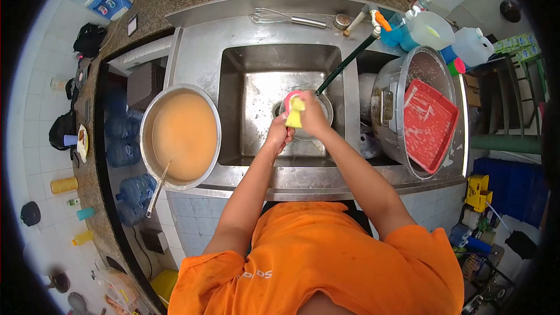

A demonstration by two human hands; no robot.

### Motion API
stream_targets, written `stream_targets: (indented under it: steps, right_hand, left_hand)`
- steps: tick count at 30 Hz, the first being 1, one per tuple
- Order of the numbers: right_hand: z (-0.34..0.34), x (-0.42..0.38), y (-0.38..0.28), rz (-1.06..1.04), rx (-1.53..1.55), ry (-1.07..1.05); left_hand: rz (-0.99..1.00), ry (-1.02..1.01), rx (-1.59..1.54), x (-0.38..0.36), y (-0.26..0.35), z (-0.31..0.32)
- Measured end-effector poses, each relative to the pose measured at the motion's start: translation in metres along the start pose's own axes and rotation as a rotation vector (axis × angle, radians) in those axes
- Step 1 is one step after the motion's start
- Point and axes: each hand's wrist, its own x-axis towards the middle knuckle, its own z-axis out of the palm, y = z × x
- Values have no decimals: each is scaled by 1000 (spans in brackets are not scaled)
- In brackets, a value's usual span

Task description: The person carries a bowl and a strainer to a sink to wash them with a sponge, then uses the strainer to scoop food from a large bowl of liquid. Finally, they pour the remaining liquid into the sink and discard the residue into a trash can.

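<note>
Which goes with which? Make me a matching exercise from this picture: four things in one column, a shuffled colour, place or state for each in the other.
Things
1. Sponge
2. Whisk
3. Tray
4. Large bowl

Descriptions
A. Holding cloudy orange liquid
B. Yellow, at the right hand
C. Red, with whitish streaks
D. Lying on the ledge behind the basin

Pairs: 1-B, 2-D, 3-C, 4-A

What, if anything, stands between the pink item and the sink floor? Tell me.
The round metal bowl beneath the right hand appears partly in the way straight down from the pink item to the sink floor. Nothing else visible does.
</note>
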Motion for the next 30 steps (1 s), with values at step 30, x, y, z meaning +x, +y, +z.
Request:
stream_targets:
  steps: [30]
  right_hand:
    - [-15,21,22,-35,-174,93]
  left_hand:
    - [-264,-227,107,-5,-2,15]
